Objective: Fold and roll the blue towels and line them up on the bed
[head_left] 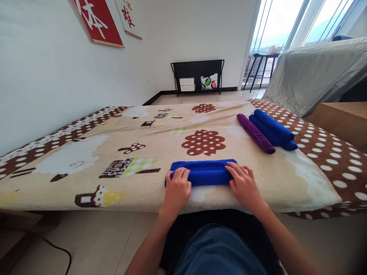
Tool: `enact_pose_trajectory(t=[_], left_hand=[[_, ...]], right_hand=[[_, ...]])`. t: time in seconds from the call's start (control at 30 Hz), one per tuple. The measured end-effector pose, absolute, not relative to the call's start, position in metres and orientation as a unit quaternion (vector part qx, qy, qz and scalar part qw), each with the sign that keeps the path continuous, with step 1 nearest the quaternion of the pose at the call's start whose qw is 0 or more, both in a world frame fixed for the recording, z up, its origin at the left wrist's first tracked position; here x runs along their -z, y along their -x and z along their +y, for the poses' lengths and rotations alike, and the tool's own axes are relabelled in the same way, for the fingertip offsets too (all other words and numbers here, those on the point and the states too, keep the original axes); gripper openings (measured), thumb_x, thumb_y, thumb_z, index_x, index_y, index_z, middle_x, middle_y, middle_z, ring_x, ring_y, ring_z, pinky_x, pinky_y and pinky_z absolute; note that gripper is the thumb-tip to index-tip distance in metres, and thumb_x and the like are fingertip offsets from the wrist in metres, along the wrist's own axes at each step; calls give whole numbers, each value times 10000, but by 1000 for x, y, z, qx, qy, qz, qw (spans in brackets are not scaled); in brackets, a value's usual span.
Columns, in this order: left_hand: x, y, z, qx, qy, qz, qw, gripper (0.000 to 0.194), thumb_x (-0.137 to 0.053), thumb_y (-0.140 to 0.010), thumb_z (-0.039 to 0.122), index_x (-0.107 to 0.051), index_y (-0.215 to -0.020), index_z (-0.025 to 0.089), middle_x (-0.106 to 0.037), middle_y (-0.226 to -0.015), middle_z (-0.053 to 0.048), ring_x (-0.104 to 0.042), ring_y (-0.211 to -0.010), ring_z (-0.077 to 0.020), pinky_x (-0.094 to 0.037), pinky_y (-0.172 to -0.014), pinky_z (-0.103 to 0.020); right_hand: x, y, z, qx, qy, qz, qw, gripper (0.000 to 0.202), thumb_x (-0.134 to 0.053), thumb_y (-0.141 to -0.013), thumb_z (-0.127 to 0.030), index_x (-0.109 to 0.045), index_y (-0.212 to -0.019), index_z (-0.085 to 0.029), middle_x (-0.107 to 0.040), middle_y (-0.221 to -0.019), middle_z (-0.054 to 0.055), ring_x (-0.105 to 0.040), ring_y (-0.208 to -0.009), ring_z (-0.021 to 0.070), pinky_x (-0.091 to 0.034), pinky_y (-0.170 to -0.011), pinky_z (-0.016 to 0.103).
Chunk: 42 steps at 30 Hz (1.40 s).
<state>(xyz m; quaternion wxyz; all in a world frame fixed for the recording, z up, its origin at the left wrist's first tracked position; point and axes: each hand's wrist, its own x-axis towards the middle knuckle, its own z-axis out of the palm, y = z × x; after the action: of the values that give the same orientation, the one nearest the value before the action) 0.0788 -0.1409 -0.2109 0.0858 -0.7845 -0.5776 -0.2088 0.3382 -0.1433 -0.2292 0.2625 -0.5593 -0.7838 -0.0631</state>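
Note:
A blue towel (208,177), partly rolled into a long flat bundle, lies crosswise near the front edge of the blanket-covered surface. My left hand (178,187) grips its left end, fingers curled over the top. At the right end, my right hand (244,186) holds the towel the same way, thumb at the near side. Farther back on the right are a rolled purple towel (255,133) and two rolled blue towels (273,129), one resting against the other. None of these rolls touches my hands.
A cream blanket (160,143) with sheep and mushroom patterns and brown dotted borders covers the surface. Beyond it stands a black rack (197,70) by the wall. On the right are a sheet-covered bulky object (321,72), a cardboard box (341,118) and a stool (262,63).

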Motion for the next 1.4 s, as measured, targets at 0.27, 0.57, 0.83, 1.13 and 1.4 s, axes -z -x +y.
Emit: enact_pose_trajectory(t=[0.27,0.57,0.83,1.13,1.4], left_hand=[[212,-113,-115,149,836,-528,-5,506,-332,-1024,432,-562,-1364,137,-548,-1453,-115,-478,-1379,-250,-373,-1115,-431],[214,-63,-101,153,766,-625,9,530,-331,-1006,545,-601,-1330,224,-560,-1441,-86,-499,-1365,-265,-401,-1091,-465],[233,-26,-113,229,797,-552,88,366,-388,-1031,329,-593,-1320,236,-622,-1376,-82,-558,-1285,-249,-325,-1080,-466],[239,-2,-156,269,820,-474,177,461,-529,-896,95,-548,-1338,223,-679,-1236,-103,-606,-1190,-253,-342,-1018,-424],[239,-13,-146,261,797,-521,158,478,-471,-858,49,-552,-1298,217,-655,-1251,-102,-580,-1204,-257,-324,-1010,-432]], right_hand=[[220,-291,-118,-5,522,-826,213,447,-321,-1033,-352,-572,-1360,-180,-598,-1389,73,-536,-1305,215,-370,-1074,414],[235,-340,-103,-2,610,-765,206,529,-324,-1015,-566,-626,-1276,-218,-608,-1374,80,-525,-1329,249,-382,-1091,476],[252,-379,-115,19,543,-795,271,449,-373,-1030,-449,-524,-1399,-243,-550,-1444,63,-513,-1337,221,-396,-1093,434],[261,-407,-151,105,487,-810,309,451,-557,-929,-262,-523,-1379,-266,-492,-1478,95,-549,-1257,258,-434,-1012,443],[261,-391,-138,116,527,-789,295,400,-553,-868,-188,-568,-1267,-214,-553,-1399,95,-563,-1186,260,-437,-991,433]])
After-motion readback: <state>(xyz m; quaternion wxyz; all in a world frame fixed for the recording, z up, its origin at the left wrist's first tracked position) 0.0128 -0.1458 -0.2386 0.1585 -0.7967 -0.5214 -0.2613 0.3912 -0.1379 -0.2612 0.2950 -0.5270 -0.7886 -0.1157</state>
